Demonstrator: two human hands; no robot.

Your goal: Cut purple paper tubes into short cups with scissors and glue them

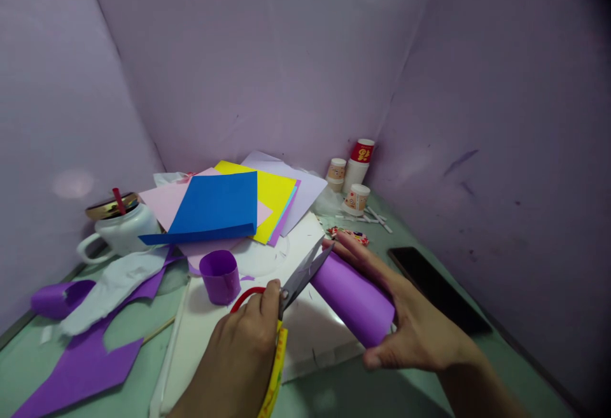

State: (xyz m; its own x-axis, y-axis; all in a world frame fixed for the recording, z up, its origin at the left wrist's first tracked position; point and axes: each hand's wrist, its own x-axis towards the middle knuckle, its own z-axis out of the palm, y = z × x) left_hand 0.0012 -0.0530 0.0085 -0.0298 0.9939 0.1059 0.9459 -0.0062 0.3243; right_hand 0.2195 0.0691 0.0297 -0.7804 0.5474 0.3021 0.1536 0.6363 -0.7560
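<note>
My left hand [248, 335] is closed on a pair of scissors [298, 281] with a red handle loop and a yellow patterned strip along the other side. The slightly parted blades reach the far end of a purple paper tube [351, 297]. Around that tube, which lies tilted toward me, are the fingers and thumb of my right hand [410, 319]. Whether the blade tips are inside the tube's edge cannot be made out. To the left of the scissors, a short purple paper ring [219, 278] stands upright on a white pad [191, 322].
Coloured paper sheets [214, 205] are stacked at the back. A white mug [126, 230], a white cloth-like piece [114, 284] and purple paper scraps [90, 367] lie left. Paper cups [356, 198] stand back right, near a dark phone [434, 287]. Walls enclose the table.
</note>
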